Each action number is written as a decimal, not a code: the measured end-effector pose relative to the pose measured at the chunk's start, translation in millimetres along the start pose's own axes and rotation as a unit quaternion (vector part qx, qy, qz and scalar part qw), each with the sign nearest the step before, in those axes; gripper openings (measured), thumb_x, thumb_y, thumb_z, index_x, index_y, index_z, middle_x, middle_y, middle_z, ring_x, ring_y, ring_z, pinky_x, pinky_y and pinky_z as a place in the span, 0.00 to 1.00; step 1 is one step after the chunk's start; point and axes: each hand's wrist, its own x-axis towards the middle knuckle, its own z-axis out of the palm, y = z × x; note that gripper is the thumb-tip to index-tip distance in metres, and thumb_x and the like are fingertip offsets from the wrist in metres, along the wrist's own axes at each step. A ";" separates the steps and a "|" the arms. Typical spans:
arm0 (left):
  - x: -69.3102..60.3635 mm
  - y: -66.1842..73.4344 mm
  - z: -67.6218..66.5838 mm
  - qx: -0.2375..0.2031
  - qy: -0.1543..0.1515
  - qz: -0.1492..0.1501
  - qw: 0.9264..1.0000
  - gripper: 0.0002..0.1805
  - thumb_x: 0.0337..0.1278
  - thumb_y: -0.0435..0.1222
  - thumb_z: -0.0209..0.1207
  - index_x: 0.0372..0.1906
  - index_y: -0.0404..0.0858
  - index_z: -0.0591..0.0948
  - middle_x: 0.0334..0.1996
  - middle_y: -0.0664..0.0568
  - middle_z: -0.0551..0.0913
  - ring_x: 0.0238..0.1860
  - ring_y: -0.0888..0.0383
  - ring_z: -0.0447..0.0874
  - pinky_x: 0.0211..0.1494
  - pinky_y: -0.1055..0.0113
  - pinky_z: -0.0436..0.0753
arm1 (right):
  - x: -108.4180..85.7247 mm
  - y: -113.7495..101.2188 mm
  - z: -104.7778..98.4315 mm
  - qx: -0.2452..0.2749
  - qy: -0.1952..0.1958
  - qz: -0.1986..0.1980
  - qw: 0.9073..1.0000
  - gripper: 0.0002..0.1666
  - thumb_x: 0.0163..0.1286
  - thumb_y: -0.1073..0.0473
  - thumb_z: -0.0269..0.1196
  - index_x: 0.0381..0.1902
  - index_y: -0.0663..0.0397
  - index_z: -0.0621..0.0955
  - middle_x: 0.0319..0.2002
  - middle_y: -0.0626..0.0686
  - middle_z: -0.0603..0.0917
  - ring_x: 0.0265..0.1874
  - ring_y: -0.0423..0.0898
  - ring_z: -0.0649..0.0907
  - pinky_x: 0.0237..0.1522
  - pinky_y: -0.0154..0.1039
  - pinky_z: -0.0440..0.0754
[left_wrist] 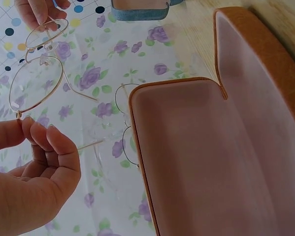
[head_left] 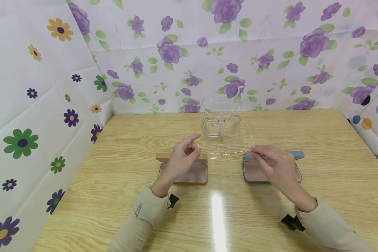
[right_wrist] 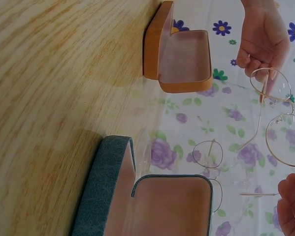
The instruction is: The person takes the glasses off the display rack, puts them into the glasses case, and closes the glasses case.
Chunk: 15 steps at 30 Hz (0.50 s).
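Head view: Fingers [head_left: 264, 149] of left hand [head_left: 183, 155] and right hand [head_left: 278, 163] pinch eyeglasses [head_left: 226, 154] by opposite ends, crosswise before the clear stand [head_left: 221, 132].

The held glasses [head_left: 225, 154] are shiny, wiry metal with smooth, clear lenses [left_wrist: 37, 83]; the second pair [head_left: 232, 121] looks like thin metal too. The stand [head_left: 221, 133] is transparent, glossy plastic. The orange case [right_wrist: 186, 86] and blue case [right_wrist: 104, 184] look leather-like outside, with matt linings [left_wrist: 177, 162]. The table [head_left: 113, 210] is glossy, grained wood, the floral backdrop [head_left: 176, 80] smooth, lightly creased sheeting, the sleeves [head_left: 151, 210] matt cloth
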 end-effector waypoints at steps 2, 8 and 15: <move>0.2 0.2 0.1 0.000 0.000 -0.001 1.000 0.24 0.58 0.25 0.52 0.61 0.27 0.67 0.27 0.40 0.78 0.27 0.60 0.72 0.32 0.73 0.73 | -0.2 0.2 -0.2 -0.001 0.000 0.000 1.000 0.15 0.42 0.76 0.69 0.30 0.60 0.85 0.31 0.52 0.85 0.29 0.44 0.83 0.35 0.22 0.74; 0.6 1.9 0.1 0.005 -0.006 0.000 1.000 0.24 0.57 0.25 0.52 0.60 0.27 0.67 0.28 0.38 0.77 0.27 0.60 0.72 0.33 0.72 0.73 | -0.3 0.1 -1.0 -0.008 -0.001 -0.002 1.000 0.14 0.43 0.75 0.69 0.31 0.60 0.85 0.31 0.52 0.85 0.29 0.44 0.83 0.34 0.23 0.75; 1.8 2.3 -0.3 0.004 -0.024 0.000 1.000 0.23 0.58 0.24 0.50 0.60 0.26 0.67 0.29 0.33 0.75 0.26 0.59 0.71 0.30 0.73 0.72 | -0.9 -0.4 -1.6 -0.009 -0.001 0.000 1.000 0.15 0.43 0.75 0.69 0.31 0.59 0.85 0.31 0.51 0.85 0.29 0.43 0.83 0.35 0.22 0.74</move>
